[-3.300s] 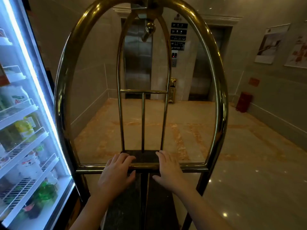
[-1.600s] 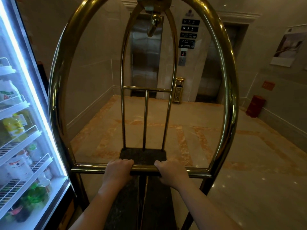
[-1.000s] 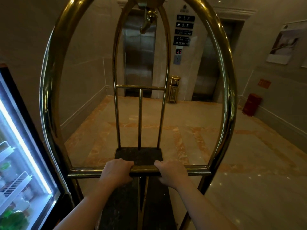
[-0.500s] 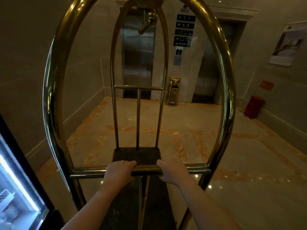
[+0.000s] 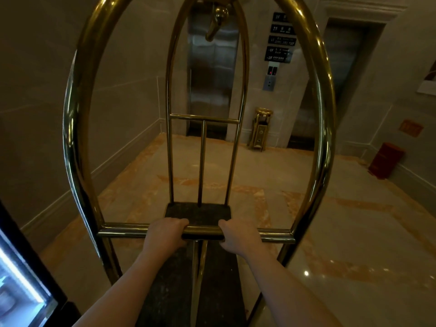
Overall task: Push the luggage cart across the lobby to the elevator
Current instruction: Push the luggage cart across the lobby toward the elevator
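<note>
**Brass cart, both hands on the rail**

Brass tubing fills most of the view: the luggage cart [image 5: 81, 128] stands on the marble floor [image 5: 354, 232] with its near arch rising tall and a narrower far arch beyond it. A hook [image 5: 215, 24] hangs from the top between the arches. The dark carpeted deck [image 5: 198, 212] runs away from the person between the two arches.

The left hand [image 5: 165, 234] is curled tight around the horizontal push rail [image 5: 122, 228], fingers wrapped over the top. The right hand [image 5: 238, 236] is closed on the same rail just beside it, with a short stretch of bare brass between the two. Both forearms reach up from the bottom edge.

Ahead, seen through the arches, a steel elevator door [image 5: 213, 74] is shut. A second elevator doorway [image 5: 339, 74] lies to the right. Between them are floor signs [image 5: 279, 47], a call panel [image 5: 269, 82] and a gold ash bin [image 5: 260, 129] against the wall. A red box [image 5: 385, 160] sits at the right wall's base. A lit cooler [image 5: 23, 279] edges into the lower left corner.
</note>
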Available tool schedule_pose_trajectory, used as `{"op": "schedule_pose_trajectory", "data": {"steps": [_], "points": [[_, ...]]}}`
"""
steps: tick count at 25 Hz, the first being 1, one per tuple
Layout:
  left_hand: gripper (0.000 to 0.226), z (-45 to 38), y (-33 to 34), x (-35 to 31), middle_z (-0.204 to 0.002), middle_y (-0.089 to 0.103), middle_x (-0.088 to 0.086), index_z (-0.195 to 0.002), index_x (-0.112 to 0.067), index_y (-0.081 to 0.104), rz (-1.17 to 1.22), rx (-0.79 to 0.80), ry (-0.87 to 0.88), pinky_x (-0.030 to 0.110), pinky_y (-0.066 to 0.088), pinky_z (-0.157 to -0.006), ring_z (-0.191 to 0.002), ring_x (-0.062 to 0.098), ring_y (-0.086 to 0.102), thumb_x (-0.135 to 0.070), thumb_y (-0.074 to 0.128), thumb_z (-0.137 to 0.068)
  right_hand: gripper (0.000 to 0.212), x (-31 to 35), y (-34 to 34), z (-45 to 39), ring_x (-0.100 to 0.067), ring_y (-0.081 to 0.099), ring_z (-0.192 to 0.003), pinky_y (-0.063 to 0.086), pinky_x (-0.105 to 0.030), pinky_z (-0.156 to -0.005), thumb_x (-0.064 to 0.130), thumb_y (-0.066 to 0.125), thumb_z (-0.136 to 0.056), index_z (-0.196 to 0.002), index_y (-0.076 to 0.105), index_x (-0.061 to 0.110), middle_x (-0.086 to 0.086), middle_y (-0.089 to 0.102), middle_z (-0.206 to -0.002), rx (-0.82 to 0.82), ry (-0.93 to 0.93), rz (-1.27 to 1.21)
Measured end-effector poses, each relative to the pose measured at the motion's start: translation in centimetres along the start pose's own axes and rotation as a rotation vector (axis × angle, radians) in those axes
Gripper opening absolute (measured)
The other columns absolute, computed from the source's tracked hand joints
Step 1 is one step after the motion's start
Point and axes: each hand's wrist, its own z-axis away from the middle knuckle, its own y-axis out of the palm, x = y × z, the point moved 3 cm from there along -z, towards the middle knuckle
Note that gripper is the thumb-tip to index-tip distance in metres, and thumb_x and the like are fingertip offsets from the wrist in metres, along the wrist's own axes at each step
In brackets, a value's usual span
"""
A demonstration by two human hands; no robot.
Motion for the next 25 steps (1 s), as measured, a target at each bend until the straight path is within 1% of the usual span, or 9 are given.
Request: {"op": "schedule_pose_trajectory", "data": {"steps": [6, 9, 13, 15, 19, 21, 23, 25], "points": [[0.020, -6.1, 1.1, 0.9, -0.088, 0.066, -0.008, -0.101, -0.033, 0.059, -0.022, 0.030, -0.002, 0.027, 0.051, -0.071, -0.081, 0.010, 0.062, -0.035, 0.068, -0.083, 0.022, -3.7, 1.2, -5.1, -0.017, 0.060, -0.073, 0.053, -0.033, -0.069, 0.034, 0.064, -0.087, -0.103, 0.056, 0.020, 0.001, 0.063, -0.083, -0.010, -0.017, 0.010], [0.019, -9.1, 1.6, 1.2, -0.088, 0.066, -0.007, -0.102, -0.032, 0.058, -0.021, 0.030, 0.006, 0.027, 0.052, -0.071, -0.080, 0.011, 0.062, -0.035, 0.066, -0.084, 0.021, -5.6, 1.4, -7.6, -0.017, 0.060, -0.072, 0.046, -0.029, -0.065, 0.034, 0.064, -0.088, -0.101, 0.056, 0.019, 0.001, 0.063, -0.082, -0.004, -0.038, 0.021], [0.019, -13.7, 2.5, 2.2, -0.086, 0.064, -0.007, -0.102, -0.032, 0.057, 0.019, 0.042, 0.025, 0.026, 0.052, -0.070, -0.077, 0.010, 0.061, -0.033, 0.066, -0.085, 0.020, -8.0, 1.8, -11.5, -0.016, 0.058, -0.071, 0.046, -0.030, -0.063, 0.034, 0.064, -0.087, -0.099, 0.056, 0.020, 0.001, 0.061, -0.081, -0.001, -0.021, 0.022], [0.018, -16.1, 3.1, 2.7, -0.086, 0.063, -0.007, -0.101, -0.032, 0.056, 0.031, 0.048, 0.040, 0.026, 0.052, -0.070, -0.077, 0.010, 0.060, -0.033, 0.065, -0.085, 0.021, -9.4, 2.4, -13.6, -0.017, 0.058, -0.072, 0.043, -0.029, -0.062, 0.034, 0.065, -0.087, -0.100, 0.056, 0.021, 0.001, 0.062, -0.082, 0.007, -0.015, 0.025], [0.018, -20.6, 4.1, 3.5, -0.084, 0.063, -0.007, -0.100, -0.032, 0.056, -0.001, 0.049, 0.040, 0.025, 0.048, -0.065, -0.074, 0.010, 0.060, -0.034, 0.065, -0.085, 0.018, -12.1, 3.1, -17.6, -0.017, 0.060, -0.072, 0.038, -0.027, -0.060, 0.035, 0.066, -0.085, -0.094, 0.057, 0.023, 0.003, 0.063, -0.080, 0.005, -0.013, 0.021], [0.019, -23.0, 4.7, 3.9, -0.083, 0.062, -0.007, -0.101, -0.032, 0.057, 0.006, 0.045, 0.051, 0.026, 0.052, -0.067, -0.073, 0.009, 0.060, -0.035, 0.065, -0.084, 0.016, -13.3, 3.4, -19.8, -0.016, 0.061, -0.071, 0.036, -0.027, -0.060, 0.036, 0.065, -0.085, -0.092, 0.056, 0.025, 0.004, 0.063, -0.079, 0.003, -0.004, 0.037], [0.018, -25.2, 5.0, 4.3, -0.083, 0.063, -0.007, -0.101, -0.031, 0.057, 0.015, 0.058, 0.061, 0.028, 0.054, -0.069, -0.073, 0.010, 0.060, -0.034, 0.065, -0.085, 0.016, -14.4, 3.7, -21.8, -0.016, 0.060, -0.073, 0.037, -0.028, -0.061, 0.037, 0.064, -0.085, -0.093, 0.056, 0.025, 0.004, 0.064, -0.081, 0.007, -0.002, 0.039], [0.016, -27.2, 5.2, 4.5, -0.084, 0.063, -0.006, -0.100, -0.029, 0.056, 0.010, 0.054, 0.068, 0.029, 0.054, -0.070, -0.074, 0.011, 0.060, -0.033, 0.064, -0.086, 0.017, -15.6, 3.9, -23.5, -0.017, 0.060, -0.075, 0.041, -0.029, -0.064, 0.037, 0.063, -0.086, -0.094, 0.057, 0.024, 0.003, 0.064, -0.082, 0.013, -0.002, 0.042]]}}
